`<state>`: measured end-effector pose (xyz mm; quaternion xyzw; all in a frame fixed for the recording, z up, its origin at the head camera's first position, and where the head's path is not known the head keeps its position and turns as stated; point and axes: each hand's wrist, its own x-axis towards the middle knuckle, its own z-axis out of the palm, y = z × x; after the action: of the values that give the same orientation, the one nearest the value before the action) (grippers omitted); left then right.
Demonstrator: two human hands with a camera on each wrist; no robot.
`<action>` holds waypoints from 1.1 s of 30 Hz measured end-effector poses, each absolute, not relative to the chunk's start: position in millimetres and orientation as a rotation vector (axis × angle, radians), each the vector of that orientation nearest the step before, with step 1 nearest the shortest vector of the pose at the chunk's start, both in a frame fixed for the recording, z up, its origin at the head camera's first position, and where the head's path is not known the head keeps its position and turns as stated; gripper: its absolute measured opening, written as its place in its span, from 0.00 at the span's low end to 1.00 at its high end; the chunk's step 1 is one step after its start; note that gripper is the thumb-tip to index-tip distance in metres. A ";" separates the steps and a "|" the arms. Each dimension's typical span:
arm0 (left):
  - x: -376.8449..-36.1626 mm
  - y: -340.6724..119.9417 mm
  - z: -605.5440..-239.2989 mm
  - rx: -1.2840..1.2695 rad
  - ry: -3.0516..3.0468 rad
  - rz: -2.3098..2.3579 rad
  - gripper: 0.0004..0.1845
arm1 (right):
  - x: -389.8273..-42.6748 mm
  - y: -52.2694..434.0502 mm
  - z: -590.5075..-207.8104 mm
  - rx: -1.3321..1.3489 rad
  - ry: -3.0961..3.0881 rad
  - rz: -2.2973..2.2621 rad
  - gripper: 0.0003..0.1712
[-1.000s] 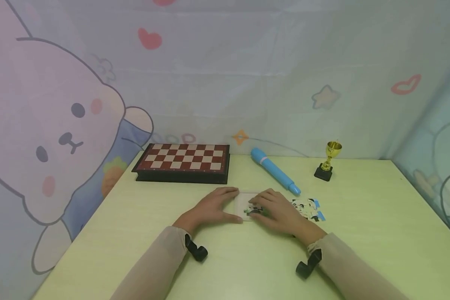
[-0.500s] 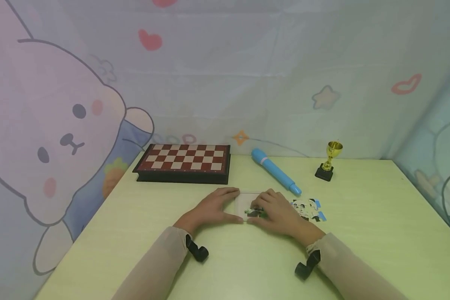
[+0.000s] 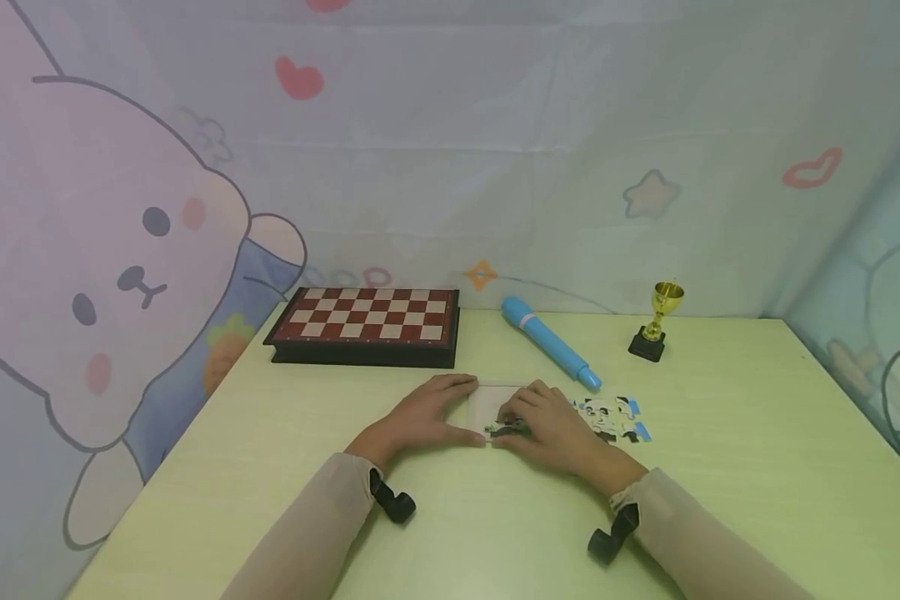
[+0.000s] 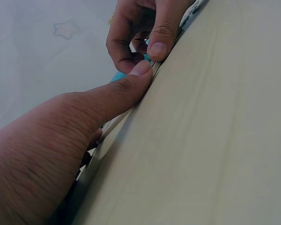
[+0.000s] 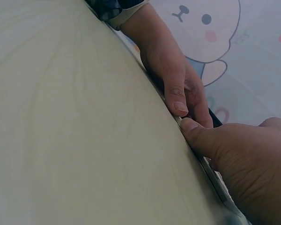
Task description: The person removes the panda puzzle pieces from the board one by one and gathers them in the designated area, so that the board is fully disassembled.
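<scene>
A small white puzzle tray [image 3: 487, 400] lies flat on the pale green table [image 3: 720, 467], mid-front. My left hand [image 3: 423, 417] holds its left side, fingers on the far edge and thumb [image 4: 131, 84] pressed along the near edge [image 4: 117, 119]. Over the tray's near right part, my right hand [image 3: 543, 421] has its fingers curled and pinches a dark and green puzzle piece [image 3: 504, 429] at the tray's near edge. In the right wrist view the two thumbs [image 5: 210, 140] almost meet at the tray's rim [image 5: 215, 180]. Most of the tray's inside is hidden by the hands.
Several loose panda puzzle pieces [image 3: 615, 417] lie just right of my right hand. A blue pen-shaped tube [image 3: 547, 342] lies behind them, a small gold trophy [image 3: 656, 321] stands at the back right, and a closed chessboard box [image 3: 367, 321] sits at the back left.
My right hand has slid a little left and toward the tray's near edge with the piece, uncovering more of the loose pieces. The left hand has stayed put.
</scene>
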<state>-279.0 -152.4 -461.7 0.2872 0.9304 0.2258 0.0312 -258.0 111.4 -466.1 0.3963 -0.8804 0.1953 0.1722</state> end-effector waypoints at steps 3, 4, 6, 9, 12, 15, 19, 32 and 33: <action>-278.4 -151.7 -462.3 0.880 2.862 0.695 0.55 | -258.4 112.1 -467.5 1.117 -2.504 0.548 0.18; -278.2 -151.5 -462.4 0.878 2.860 0.697 0.54 | -258.6 112.5 -467.9 1.109 -2.506 0.534 0.19; -277.8 -151.2 -462.2 0.876 2.857 0.699 0.55 | -258.8 113.1 -468.4 1.092 -2.508 0.508 0.20; -277.9 -151.1 -461.7 0.876 2.859 0.700 0.55 | -259.1 114.1 -468.0 1.067 -2.514 0.478 0.22; -278.5 -151.2 -460.4 0.876 2.860 0.690 0.55 | -259.6 114.2 -467.0 1.051 -2.530 0.469 0.22; -279.2 -151.5 -458.8 0.877 2.860 0.689 0.55 | -260.1 113.6 -466.3 1.034 -2.538 0.459 0.23; -279.9 -152.3 -458.9 0.873 2.865 0.688 0.55 | -260.5 112.5 -466.6 1.014 -2.548 0.453 0.24; -279.5 -152.0 -462.4 0.861 2.860 0.691 0.55 | -259.6 112.7 -468.1 0.962 -2.647 0.469 0.22; -279.4 -152.0 -462.7 0.861 2.859 0.694 0.55 | -259.4 112.7 -468.3 0.964 -2.643 0.476 0.21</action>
<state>-279.4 -152.0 -462.7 0.2808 0.9320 0.2262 0.0378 -259.4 112.7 -468.3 0.3344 -0.9167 0.1650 0.1438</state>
